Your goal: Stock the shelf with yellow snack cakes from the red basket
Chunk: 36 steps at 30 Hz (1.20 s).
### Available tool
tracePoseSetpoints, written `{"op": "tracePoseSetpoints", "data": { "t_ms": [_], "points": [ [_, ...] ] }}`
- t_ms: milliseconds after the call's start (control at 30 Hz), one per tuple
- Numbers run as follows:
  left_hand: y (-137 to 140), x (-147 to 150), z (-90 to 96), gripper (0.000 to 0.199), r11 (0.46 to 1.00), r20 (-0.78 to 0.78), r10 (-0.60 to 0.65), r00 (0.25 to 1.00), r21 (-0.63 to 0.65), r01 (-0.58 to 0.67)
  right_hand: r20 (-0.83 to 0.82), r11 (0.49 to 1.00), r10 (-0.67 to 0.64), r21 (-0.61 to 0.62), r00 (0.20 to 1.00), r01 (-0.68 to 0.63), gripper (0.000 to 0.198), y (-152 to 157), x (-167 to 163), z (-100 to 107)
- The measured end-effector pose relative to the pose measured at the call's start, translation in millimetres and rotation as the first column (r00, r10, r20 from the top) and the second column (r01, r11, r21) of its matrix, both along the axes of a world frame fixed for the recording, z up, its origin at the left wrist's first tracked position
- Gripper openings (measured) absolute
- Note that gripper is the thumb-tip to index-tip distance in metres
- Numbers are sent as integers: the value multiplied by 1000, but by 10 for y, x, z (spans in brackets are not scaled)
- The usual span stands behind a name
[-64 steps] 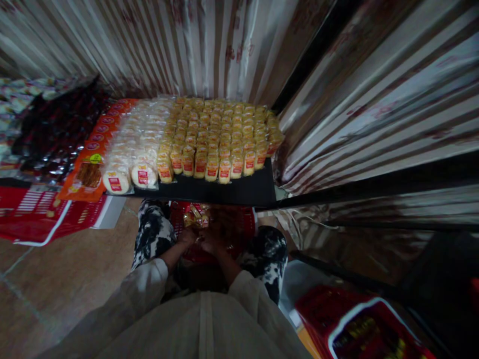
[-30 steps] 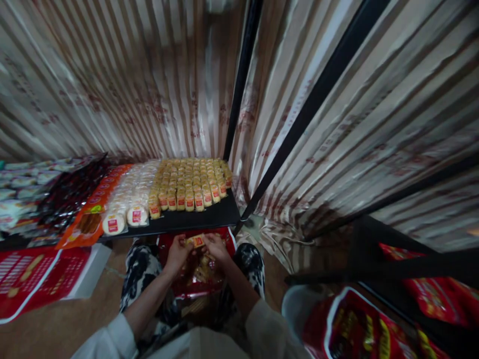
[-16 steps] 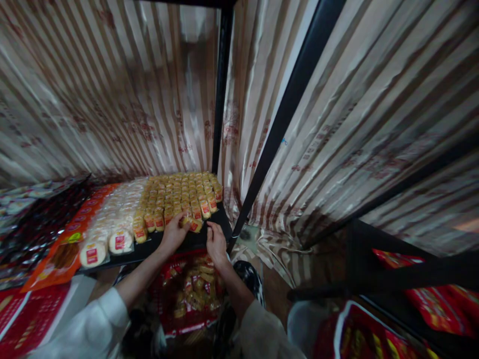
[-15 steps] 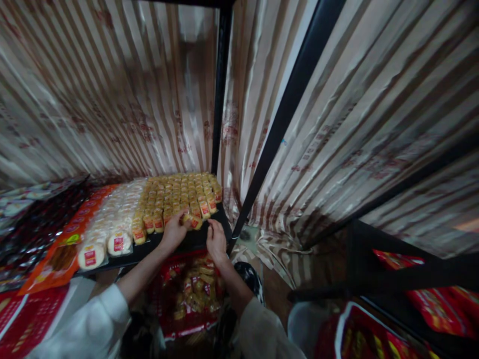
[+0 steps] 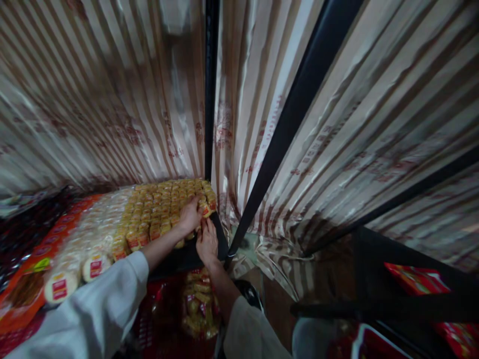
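Rows of small yellow cakes in clear, red-labelled wrappers (image 5: pixel 160 205) fill the right part of a black, flat shelf (image 5: pixel 179 260). The person's bare left hand (image 5: pixel 190 215) reaches over the front rows, near their right end, fingers bent; whether it grasps a cake cannot be told. The bare right hand (image 5: pixel 207 243) is just beside it, nearer, fingertips up at the front of the cakes; its grip is unclear too. To the left lie round white cakes in clear wrappers (image 5: pixel 62 287). Below the shelf, a red plastic bag (image 5: pixel 144 331) holds more yellow wrapped pieces (image 5: pixel 200 304). Striped beige-and-brown fabric curtains (image 5: pixel 130 89) hang behind.
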<state>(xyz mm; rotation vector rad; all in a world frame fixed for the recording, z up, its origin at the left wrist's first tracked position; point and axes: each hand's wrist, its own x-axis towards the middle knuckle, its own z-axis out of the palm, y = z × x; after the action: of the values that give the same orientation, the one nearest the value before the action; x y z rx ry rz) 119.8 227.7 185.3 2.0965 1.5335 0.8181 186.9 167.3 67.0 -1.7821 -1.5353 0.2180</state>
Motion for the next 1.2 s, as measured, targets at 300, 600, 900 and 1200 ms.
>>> {"op": "tracePoseSetpoints", "data": {
  "t_ms": [300,600,900,1200],
  "points": [
    [304,383,-204,31,988,-112,-141,984,44,147,-59,997,-2,74,998,7,45,-48,25,85],
    [345,460,-347,32,987,-234,-137,963,47,152,-137,994,-48,93,989,61,43,-50,33,41],
    [265,565,-266,25,992,-408,-94,908,41,121,-162,997,-12,67,987,23,47,-17,25,2],
    [-253,91,-338,26,972,-178,-56,983,216,95,-137,986,54,165,989,-31,55,3,85,-62]
  ]
}}
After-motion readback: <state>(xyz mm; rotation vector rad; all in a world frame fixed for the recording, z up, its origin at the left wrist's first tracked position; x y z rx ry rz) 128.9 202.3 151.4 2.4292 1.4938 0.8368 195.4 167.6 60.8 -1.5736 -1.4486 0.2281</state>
